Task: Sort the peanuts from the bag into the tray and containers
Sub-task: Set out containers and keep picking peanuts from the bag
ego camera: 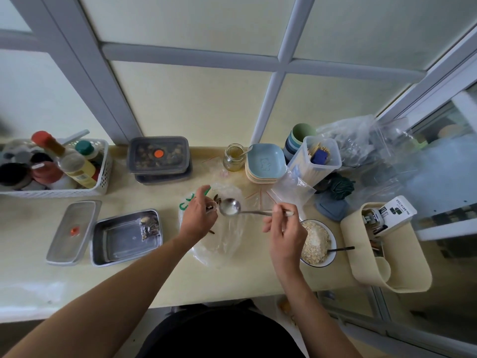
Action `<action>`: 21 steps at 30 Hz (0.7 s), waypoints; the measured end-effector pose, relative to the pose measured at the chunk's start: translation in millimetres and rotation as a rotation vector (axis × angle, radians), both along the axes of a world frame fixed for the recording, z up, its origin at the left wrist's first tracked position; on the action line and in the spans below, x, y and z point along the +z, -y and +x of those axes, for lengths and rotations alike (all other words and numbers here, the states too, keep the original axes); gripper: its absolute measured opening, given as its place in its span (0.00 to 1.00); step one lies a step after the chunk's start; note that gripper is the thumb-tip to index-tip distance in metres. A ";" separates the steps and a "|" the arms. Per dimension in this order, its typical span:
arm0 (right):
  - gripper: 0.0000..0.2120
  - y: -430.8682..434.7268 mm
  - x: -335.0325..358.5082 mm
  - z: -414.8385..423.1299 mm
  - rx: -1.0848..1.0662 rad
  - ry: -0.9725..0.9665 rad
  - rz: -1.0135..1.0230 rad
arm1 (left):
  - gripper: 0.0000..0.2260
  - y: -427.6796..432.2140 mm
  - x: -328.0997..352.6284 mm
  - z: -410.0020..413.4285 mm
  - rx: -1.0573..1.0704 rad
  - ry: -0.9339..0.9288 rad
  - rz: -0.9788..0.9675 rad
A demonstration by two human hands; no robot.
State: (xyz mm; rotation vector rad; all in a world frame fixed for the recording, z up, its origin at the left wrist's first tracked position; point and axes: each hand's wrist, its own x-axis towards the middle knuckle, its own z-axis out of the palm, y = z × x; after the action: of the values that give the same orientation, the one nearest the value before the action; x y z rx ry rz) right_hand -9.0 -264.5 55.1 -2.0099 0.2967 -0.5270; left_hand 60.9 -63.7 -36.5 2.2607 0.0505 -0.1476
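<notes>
- Near the middle of the worktop (154,280), over a clear plastic bag (222,246): left hand (197,218), thumb and curled fingers pinching a few dark peanuts (211,208).
- Just to its right: right hand (282,228), fingers curled round the handle of a metal spoon (229,206), with the scoop end level, close beside the left fingertips and showing a whitish film inside.
- More dark pieces loose on the bag, just beyond the left hand and just nearer than it.
- Left of the bag: open steel tray (121,241), a small heap of dark pieces in its far right corner.
- Flat against the tray's left side: grey lid (71,232).
- Along the back edge: two stacked lidded containers (158,158), dark contents showing through the top lid.
- Toward the right edge, just beside the right hand: white bowl of oats (330,258), a dark-handled utensil resting in it.
</notes>
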 end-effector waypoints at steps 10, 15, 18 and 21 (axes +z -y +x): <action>0.16 -13.6 -38.6 1.0 -0.131 -0.382 0.500 | 0.15 -21.1 17.4 11.2 0.093 0.072 0.138; 0.16 -22.6 -55.8 7.3 -0.163 -0.499 0.731 | 0.11 -28.8 20.3 25.9 -0.005 -0.102 0.171; 0.15 -25.8 -63.9 8.6 -0.165 -0.515 0.785 | 0.10 -24.5 25.7 32.7 -0.047 -0.197 0.251; 0.14 -23.7 -65.6 11.3 -0.168 -0.505 0.813 | 0.13 -19.8 27.9 35.2 -0.031 -0.224 0.291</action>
State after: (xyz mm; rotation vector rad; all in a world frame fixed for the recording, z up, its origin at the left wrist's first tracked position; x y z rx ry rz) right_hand 2.3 -240.8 -10.4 -1.2888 0.8436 0.0368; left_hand 96.1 -43.9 -8.6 2.5253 0.1646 -0.4345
